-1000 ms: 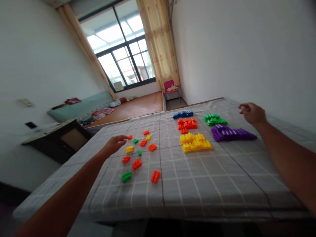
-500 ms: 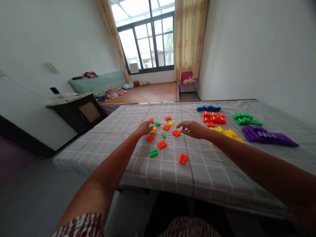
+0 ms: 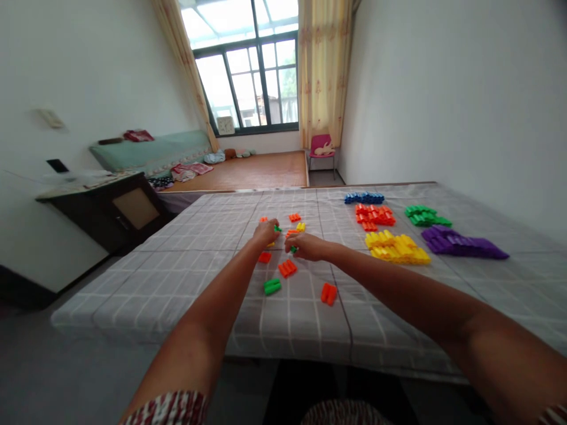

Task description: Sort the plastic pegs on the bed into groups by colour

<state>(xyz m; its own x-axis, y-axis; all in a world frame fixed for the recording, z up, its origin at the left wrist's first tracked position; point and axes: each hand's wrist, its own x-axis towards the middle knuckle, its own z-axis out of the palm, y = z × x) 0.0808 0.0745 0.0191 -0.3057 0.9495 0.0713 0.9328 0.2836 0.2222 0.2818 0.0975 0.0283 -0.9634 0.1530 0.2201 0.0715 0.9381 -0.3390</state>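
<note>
Small ribbed plastic pieces lie scattered on the grey checked cloth. My left hand point(image 3: 266, 232) has its fingertips closed at a green piece point(image 3: 277, 229) on the far side of the scatter. A yellow piece beside that hand is mostly covered by it. My right hand point(image 3: 306, 245) is over the middle, its fingers bent down and pinched on a small green piece point(image 3: 293, 249). Nearer me are an orange piece point(image 3: 287, 268), another orange piece point(image 3: 264, 257), a green double piece point(image 3: 272, 287) and an orange double piece point(image 3: 328, 293).
On the right, pieces are heaped by colour: blue point(image 3: 364, 198), orange point(image 3: 374, 216), yellow point(image 3: 397, 247), green point(image 3: 427, 216) and purple point(image 3: 460, 242). Beyond the cloth-covered table point(image 3: 177, 277) stand a bed point(image 3: 266, 168), a pink chair point(image 3: 322, 144) and a dark cabinet point(image 3: 128, 215).
My right hand has moved left, over the orange piece it was beside, to the small green piece. My left hand has come up to the green piece. The view has turned slightly right.
</note>
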